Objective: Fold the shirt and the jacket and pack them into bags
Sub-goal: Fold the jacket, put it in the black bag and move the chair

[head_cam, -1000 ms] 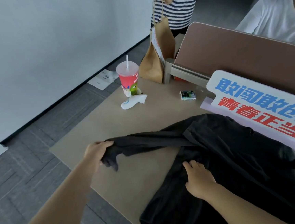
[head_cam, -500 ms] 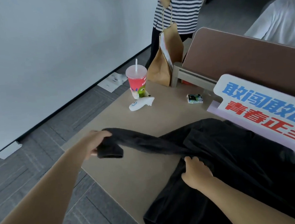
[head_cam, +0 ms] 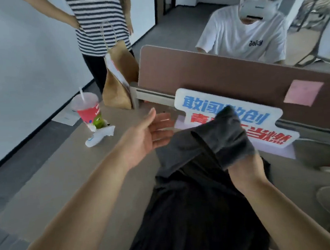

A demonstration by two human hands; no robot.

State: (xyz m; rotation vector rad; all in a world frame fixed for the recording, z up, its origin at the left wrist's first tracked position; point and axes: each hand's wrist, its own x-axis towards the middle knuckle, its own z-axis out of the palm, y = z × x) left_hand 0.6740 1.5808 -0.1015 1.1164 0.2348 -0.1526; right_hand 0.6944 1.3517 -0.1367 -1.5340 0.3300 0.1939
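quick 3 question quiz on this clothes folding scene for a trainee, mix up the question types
1. True or false: the left hand is gripping the dark garment.
2. Multiple choice: what stands on the table beside the brown paper bag?
A. a red cup with a straw
B. a kettle
C. a laptop
3. Fill in: the right hand holds part of the garment up in front of the ____ that bears blue and red characters.

Key
1. False: its fingers are straight and grip nothing.
2. A
3. sign
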